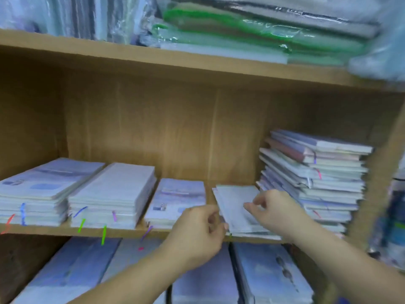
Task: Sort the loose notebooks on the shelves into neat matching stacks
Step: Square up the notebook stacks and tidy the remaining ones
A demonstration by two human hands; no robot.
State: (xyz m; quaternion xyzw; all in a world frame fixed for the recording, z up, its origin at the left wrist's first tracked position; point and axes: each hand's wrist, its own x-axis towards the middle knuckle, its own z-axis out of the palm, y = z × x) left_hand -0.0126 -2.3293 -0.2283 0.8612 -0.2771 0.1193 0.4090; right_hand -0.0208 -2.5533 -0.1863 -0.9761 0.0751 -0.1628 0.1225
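On the middle shelf a thin pile of pale notebooks [235, 201] lies skewed between two stacks. My left hand [197, 233] grips the pile's front left corner, thumb curled over its edge. My right hand [278, 212] rests on top of the pile at its right side, fingers bent and touching the top cover. To the right stands a tall uneven stack of notebooks [315, 174]. Left of the pile lie a low stack with a blue cover [177, 199], a white stack [114, 194] and another blue-cover stack [41, 189].
The wooden shelf board [65, 230] runs along the front; coloured ribbon markers hang over it. Below it lie more blue-cover notebooks [269, 270]. The upper shelf [153, 60] holds plastic-wrapped packs, some green [241, 29]. The cabinet's right wall [377, 172] stands close to the tall stack.
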